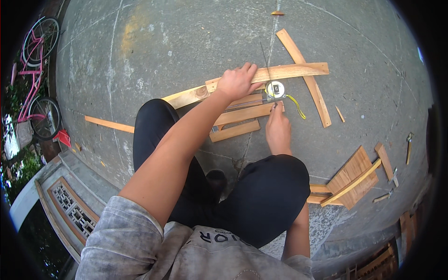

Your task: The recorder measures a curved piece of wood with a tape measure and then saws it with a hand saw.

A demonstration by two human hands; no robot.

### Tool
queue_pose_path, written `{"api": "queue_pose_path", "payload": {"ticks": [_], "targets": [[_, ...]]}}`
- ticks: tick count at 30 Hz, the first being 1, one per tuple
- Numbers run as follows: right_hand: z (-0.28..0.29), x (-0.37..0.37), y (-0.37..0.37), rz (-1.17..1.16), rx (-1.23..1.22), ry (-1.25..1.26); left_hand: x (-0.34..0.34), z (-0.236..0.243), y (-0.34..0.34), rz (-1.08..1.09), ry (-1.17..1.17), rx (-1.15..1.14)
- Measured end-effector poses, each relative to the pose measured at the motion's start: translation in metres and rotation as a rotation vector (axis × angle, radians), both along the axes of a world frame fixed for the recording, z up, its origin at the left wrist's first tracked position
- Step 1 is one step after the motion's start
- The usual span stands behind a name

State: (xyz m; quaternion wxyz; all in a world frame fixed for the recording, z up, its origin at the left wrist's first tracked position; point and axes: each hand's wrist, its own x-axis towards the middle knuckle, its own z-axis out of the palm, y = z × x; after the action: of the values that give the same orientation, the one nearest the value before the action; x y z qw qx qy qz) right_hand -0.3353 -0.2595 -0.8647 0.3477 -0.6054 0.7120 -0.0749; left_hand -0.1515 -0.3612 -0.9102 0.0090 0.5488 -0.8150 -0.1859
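Note:
My left hand [237,80] presses down on a light wooden board [298,69], fingers closed over it. My right hand [278,128] grips the near end of a thin dark metal blade [266,60] that crosses that board. Beside the board lies a clear-cased tape measure [275,89] with a yellow strap. Short slats [235,130] lie below my hands, and a longer pale board [182,98] extends leftward under the top one. Another slat [317,100] crosses beneath the top board on the right.
A wooden assembly [347,186] and several hand tools [409,147] lie at lower right. A loose strip [107,122] is at left on the concrete floor [196,42]. A pink bicycle [35,74] and a concrete ledge with a latticed panel [70,210] are along the left.

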Motion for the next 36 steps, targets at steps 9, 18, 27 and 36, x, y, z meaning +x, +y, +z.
{"api": "queue_pose_path", "payload": {"ticks": [9, 18, 27, 36], "targets": [[0.002, 0.011, 0.0, -0.019, 0.049, -0.031, 0.011, 0.002, 0.0, 0.005, 0.017, 0.043], [0.018, 0.013, -0.006, -0.025, 0.095, 0.048, 0.012, 0.003, 0.002, -0.012, 0.094, 0.066], [0.042, 0.026, 0.0, -0.097, 0.188, 0.155, 0.012, 0.001, 0.001, -0.01, 0.066, 0.079], [0.033, 0.008, 0.014, -0.084, 0.279, 0.144, 0.012, 0.0, -0.002, -0.013, 0.033, 0.118]]}}
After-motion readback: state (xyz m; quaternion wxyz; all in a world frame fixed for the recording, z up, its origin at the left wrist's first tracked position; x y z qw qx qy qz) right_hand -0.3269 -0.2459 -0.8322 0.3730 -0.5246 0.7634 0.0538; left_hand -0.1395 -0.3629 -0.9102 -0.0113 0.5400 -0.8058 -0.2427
